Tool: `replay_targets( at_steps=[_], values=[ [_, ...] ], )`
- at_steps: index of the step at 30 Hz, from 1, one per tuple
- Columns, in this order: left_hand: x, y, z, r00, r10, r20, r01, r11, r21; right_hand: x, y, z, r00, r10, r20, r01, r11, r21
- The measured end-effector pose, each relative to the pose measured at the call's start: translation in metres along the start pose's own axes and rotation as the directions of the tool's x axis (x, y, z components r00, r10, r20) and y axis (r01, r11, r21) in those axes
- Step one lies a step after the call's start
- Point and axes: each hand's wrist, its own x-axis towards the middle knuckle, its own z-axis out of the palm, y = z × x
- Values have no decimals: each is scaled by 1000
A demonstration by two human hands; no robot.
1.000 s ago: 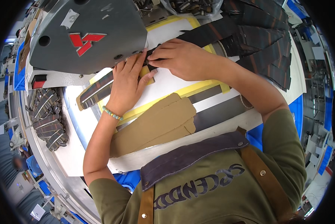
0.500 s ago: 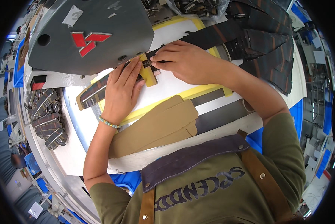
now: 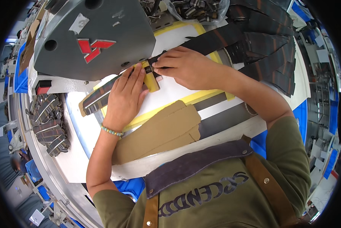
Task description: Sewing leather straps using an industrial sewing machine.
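- The right hand (image 3: 185, 67) pinches a long dark strap (image 3: 216, 38) between thumb and fingertips (image 3: 161, 64), just beside the grey machine head (image 3: 94, 38); the fingers are closed on the strap's edge.
- The left hand (image 3: 125, 97) lies flat with its fingers stretched out and together, pressing down on the near part of the same strap, where it runs over a yellow guide block (image 3: 152, 81); it presses on the strap rather than grasping it.
- The strap runs aslant from the upper right, under the machine head's lower edge, and down to the left, where a striped dark-and-tan end (image 3: 94, 99) sticks out past the left hand.
- A beaded bracelet (image 3: 111, 131) sits on the left wrist.
- Tan cardboard pieces (image 3: 159, 131) lie on the white table (image 3: 83, 152), near the left forearm.
- More dark straps (image 3: 269, 41) fan out at the upper right, behind the right forearm.
- A heap of striped finished pieces (image 3: 49, 121) lies at the left, well apart from both hands.
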Motion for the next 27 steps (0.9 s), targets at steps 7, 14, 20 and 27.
replay_targets(
  at_steps=[7, 14, 20, 27],
  values=[
    [1, 2, -1, 999, -42, 18, 43, 997, -65, 0, 2, 0, 999, -23, -46, 22, 1000, -14],
    [4, -1, -1, 999, -39, -10, 39, 998, -41, 3, 6, 0, 999, -24, -39, 23, 999, -44],
    [9, -10, 3, 999, -30, -46, 30, 1000, -4, 8, 12, 4, 999, -20, -34, 17, 997, -78],
    [21, -27, 6, 989, -141, 53, 144, 988, -47, 18, 32, 8, 998, -10, -62, 3, 992, -123]
  ],
)
